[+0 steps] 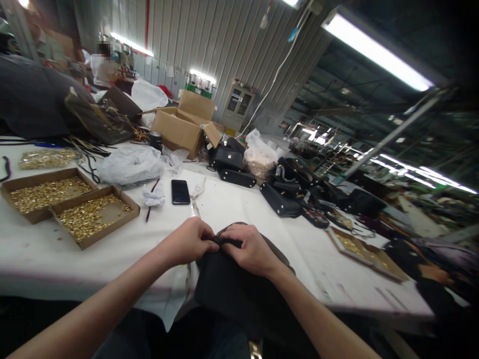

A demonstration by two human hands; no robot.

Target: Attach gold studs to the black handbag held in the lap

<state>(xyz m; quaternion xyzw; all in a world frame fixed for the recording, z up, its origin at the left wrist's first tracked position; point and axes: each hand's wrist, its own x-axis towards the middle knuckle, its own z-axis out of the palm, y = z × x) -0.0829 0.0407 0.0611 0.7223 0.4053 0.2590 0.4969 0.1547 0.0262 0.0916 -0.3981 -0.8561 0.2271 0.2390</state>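
A black bag [232,289] lies at the near edge of the white table [232,199], partly hanging over it toward me. My left hand [187,242] pinches the bag's top edge from the left. My right hand [250,249] grips the same edge from the right, fingers curled over a black strap or tab. The two hands almost touch. What sits between the fingertips is hidden.
Two shallow cardboard trays of gold metal fittings [93,212] sit at the left. A black phone [180,191] lies beyond my hands. Finished black bags [277,199], plastic bags and open cardboard boxes [183,129] crowd the far side. A person [102,65] sits far back.
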